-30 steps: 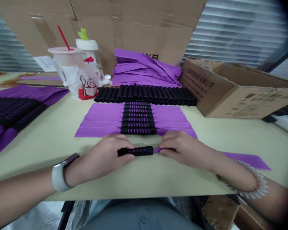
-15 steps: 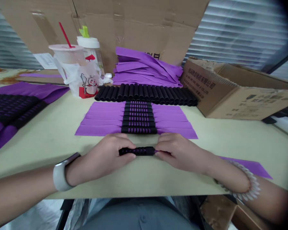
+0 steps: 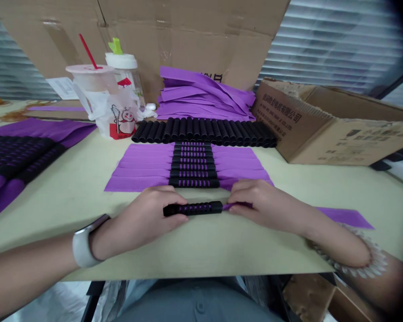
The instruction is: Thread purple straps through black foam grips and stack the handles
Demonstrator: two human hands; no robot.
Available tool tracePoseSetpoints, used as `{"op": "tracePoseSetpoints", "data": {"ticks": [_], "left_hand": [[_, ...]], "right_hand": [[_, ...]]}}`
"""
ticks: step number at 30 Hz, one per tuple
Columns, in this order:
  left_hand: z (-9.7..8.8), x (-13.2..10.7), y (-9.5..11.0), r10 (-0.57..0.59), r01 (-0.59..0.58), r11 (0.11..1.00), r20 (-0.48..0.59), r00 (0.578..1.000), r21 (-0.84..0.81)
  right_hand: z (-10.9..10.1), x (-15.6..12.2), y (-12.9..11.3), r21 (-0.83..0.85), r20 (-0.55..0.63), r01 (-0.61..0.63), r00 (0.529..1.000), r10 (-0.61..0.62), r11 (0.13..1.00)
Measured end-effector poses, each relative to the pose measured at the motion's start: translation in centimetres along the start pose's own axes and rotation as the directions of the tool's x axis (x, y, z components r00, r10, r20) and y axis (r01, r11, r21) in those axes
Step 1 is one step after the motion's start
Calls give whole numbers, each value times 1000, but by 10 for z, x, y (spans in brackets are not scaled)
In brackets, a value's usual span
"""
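Observation:
My left hand (image 3: 159, 208) is closed around the left end of a black slotted tube (image 3: 201, 208), held level just above the table. Purple shows through the tube's slots. At the tube's right end, my right hand (image 3: 251, 201) pinches a bunched purple fabric strip (image 3: 226, 207) that comes out of the tube. The strip's flat tail (image 3: 347, 217) extends past my right forearm. Just beyond my hands lies a row of black tubes (image 3: 194, 174) with purple strips (image 3: 137, 172) threaded through them, fanning out on both sides.
Behind are a row of bare black tubes (image 3: 204, 130) and a pile of purple strips (image 3: 201, 96). An open cardboard box (image 3: 295, 125) stands right. Left are a bagged cup (image 3: 97, 96), a bottle (image 3: 127, 74) and more threaded tubes (image 3: 20, 147).
My right hand has moved slightly right and up, away from the tube's end, so more purple strip shows between them. The tube has tilted slightly; my left hand keeps its grip.

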State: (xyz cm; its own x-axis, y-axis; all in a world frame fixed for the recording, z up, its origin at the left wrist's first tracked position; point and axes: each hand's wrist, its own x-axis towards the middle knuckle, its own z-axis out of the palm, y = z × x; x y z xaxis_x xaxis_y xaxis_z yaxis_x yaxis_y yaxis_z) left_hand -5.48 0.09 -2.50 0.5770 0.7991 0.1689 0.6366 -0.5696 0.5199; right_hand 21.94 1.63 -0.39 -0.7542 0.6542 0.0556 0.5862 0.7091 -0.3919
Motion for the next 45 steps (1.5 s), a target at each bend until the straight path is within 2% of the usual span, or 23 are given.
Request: {"op": "tracePoseSetpoints", "data": {"ticks": [7, 20, 29, 38, 45], "left_hand": [[2, -1, 4, 78, -77, 997, -34, 996, 17], [1, 0, 6, 114, -113, 993, -33, 993, 21], [0, 2, 9, 75, -74, 996, -21, 997, 38], [-2, -1, 4, 43, -44, 989, 8, 999, 143], [-5, -2, 5, 24, -26, 998, 28, 999, 50]], "right_hand": [[2, 1, -1, -5, 12, 12, 1000, -12, 1000], [2, 3, -3, 8, 10, 26, 1000, -26, 1000], [9, 9, -7, -22, 3, 50, 999, -50, 998], [-1, 0, -1, -11, 4, -9, 1000, 9, 1000], [-8, -6, 4, -12, 67, -23, 997, 24, 1000]]}}
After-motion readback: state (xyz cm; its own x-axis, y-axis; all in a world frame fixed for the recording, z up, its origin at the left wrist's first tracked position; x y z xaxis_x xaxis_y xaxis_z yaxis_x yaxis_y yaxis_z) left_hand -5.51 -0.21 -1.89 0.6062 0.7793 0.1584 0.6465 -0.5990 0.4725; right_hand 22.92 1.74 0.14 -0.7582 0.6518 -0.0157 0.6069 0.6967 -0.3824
